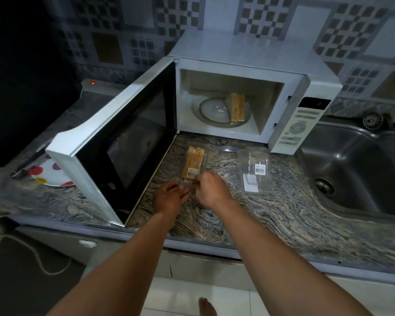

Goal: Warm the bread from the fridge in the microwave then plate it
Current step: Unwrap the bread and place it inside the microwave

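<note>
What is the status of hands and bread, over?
Left hand and right hand at clear plastic bread pack, right pinching. Tan bread slices on glass turntable. White microwave door open.

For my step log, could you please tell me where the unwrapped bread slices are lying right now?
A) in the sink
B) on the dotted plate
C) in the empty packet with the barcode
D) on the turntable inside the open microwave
D: the unwrapped bread slices rest on the glass turntable inside the microwave, whose door stands wide open.
</note>
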A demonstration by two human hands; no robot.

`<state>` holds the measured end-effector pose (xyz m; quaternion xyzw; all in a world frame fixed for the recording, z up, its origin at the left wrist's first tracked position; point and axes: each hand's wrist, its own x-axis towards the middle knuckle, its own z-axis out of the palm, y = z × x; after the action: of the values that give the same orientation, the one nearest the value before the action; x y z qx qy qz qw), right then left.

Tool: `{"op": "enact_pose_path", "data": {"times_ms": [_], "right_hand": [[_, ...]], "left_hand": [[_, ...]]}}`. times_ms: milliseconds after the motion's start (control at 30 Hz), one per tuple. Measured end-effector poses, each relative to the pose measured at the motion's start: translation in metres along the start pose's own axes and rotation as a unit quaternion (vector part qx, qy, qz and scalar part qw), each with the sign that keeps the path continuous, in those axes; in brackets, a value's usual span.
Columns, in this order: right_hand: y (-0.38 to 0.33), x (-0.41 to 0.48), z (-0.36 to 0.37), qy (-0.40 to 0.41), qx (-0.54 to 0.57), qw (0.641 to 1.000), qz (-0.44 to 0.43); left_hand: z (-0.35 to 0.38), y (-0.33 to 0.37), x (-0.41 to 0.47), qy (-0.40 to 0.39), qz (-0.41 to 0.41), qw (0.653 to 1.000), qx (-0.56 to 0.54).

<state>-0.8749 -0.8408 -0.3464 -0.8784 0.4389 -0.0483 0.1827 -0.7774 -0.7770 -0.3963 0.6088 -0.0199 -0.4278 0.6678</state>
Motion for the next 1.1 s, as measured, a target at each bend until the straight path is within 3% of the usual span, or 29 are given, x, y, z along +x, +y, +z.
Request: {"op": "enact_pose_path", "data": {"times_ms": [133,900,1100], "right_hand": [[-0.002,0.005,-0.008,-0.028,0.010,0.999,0.025],[-0.006,0.002,-0.014,-0.013,0.008,1.000,0.015],[0.003,-0.001,-0.017,0.030,0.044,0.997,-0.063]], "left_hand": [[0.000,0.002,-0.003,-0.022,0.003,1.000,-0.006],[0.009,0.001,0.004,0.031,0.010,0.999,0.035],[0.009,0.003,-0.002,0.035,0.021,0.997,0.064]]}}
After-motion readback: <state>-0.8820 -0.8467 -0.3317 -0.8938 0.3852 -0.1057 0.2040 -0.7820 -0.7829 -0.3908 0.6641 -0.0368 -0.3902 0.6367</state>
